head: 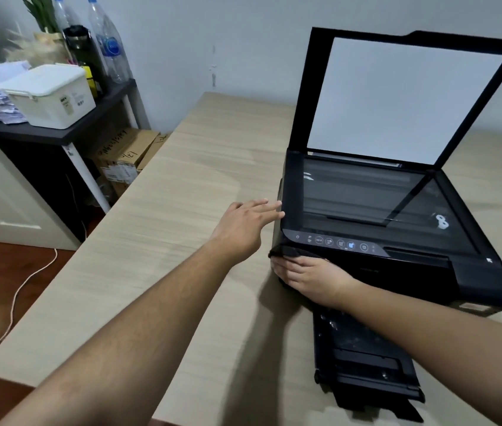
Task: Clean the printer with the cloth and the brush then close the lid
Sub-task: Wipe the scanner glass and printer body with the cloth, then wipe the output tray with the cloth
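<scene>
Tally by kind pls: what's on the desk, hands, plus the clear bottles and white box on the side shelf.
Printer: 1
Cloth: 1
Hands: 2, left hand and right hand
Clear bottles: 2
White box: 1
Total: 7

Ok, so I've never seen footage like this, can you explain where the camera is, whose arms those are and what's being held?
No machine works here: these are a person's two bare arms, filmed by one wide-angle camera worn on the head, looking forward and down. On the wooden table sits a black printer, its scanner lid raised and a paper tray pulled out in front. The left hand, fingers straight, touches the printer's left edge. The right hand presses a dark cloth against its front left corner. No brush is in view. A shelf at the left holds a white box and bottles.
</scene>
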A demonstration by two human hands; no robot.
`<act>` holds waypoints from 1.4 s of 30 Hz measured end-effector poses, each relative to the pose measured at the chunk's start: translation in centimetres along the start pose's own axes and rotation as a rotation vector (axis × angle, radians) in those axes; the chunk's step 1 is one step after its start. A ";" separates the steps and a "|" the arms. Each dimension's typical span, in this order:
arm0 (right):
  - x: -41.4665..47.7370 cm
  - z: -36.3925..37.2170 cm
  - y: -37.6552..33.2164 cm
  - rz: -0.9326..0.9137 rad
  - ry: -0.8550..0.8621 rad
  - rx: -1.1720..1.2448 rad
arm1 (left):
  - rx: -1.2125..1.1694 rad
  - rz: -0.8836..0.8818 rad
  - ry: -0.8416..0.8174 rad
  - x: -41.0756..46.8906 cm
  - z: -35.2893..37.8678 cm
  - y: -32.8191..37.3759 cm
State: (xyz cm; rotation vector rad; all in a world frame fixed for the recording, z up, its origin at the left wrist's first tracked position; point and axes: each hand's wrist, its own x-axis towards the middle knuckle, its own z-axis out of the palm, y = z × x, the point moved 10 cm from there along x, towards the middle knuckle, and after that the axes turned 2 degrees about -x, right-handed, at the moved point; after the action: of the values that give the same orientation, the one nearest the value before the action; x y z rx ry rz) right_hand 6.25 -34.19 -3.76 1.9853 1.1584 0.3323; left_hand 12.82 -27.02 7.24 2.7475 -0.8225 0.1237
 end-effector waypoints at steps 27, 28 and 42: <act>-8.0 -0.3 4.2 0.249 -0.044 0.264 | -0.027 0.011 0.096 -1.7 3.0 4.3; -7.9 -0.2 4.1 0.258 -0.059 0.285 | -0.026 0.009 0.100 -1.7 2.9 4.3; -18.0 3.8 3.6 0.566 -0.143 0.944 | 0.063 0.006 0.196 -1.0 1.7 6.1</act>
State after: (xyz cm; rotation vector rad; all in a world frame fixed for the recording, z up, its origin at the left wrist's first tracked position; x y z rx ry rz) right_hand 0.80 -51.83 -0.68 3.1022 0.6667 -0.1259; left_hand 8.62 -31.81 6.84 2.7353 -0.7852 0.4202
